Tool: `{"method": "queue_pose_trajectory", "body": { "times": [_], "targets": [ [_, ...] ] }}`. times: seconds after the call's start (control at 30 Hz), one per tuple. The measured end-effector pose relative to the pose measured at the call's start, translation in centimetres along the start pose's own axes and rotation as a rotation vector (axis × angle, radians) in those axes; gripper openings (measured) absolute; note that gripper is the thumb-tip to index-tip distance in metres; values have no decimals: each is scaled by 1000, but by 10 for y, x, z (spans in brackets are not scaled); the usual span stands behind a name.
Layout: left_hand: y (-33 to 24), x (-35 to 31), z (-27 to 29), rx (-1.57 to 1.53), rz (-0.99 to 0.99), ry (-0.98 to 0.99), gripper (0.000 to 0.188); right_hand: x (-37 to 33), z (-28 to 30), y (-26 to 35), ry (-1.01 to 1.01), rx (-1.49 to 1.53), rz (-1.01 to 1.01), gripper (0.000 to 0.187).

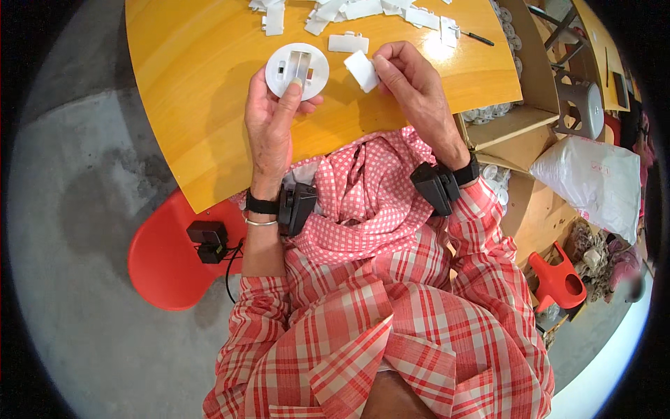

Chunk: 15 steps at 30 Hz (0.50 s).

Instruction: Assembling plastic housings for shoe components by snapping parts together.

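Beside the yellow table [202,91], a cardboard box [520,84] holds white discs [488,112].

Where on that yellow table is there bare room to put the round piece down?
The widest bare patch of the yellow table lies left of the left hand and its round white disc, out to the table's left edge. A smaller strip lies under the right hand, toward the near edge. The far edge is crowded with small white plastic pieces.
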<state>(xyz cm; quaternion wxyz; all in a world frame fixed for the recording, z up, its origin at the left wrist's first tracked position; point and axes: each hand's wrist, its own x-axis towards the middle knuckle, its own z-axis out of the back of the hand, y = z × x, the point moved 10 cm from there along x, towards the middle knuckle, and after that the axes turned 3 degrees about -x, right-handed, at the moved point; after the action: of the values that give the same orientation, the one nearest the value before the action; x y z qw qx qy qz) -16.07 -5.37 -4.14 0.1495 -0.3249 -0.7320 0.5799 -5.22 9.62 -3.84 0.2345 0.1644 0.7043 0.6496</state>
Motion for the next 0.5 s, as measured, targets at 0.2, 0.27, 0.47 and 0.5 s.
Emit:
{"method": "queue_pose_trajectory", "body": {
  "times": [0.2, 0.27, 0.47, 0.5],
  "targets": [
    [3, -1, 2, 1, 1, 24, 43, 5, -5, 12, -7, -137, 111, 20],
    [1, -1, -2, -2, 2, 45, 45, 4, -5, 12, 7, -246, 120, 21],
    [-1, -2, -8, -54, -20, 90, 52, 4, -7, 19, 1, -301, 142, 22],
    [-1, -2, -9, -50, -20, 95, 53, 4, -7, 19, 1, -302, 140, 22]
  ]
}}
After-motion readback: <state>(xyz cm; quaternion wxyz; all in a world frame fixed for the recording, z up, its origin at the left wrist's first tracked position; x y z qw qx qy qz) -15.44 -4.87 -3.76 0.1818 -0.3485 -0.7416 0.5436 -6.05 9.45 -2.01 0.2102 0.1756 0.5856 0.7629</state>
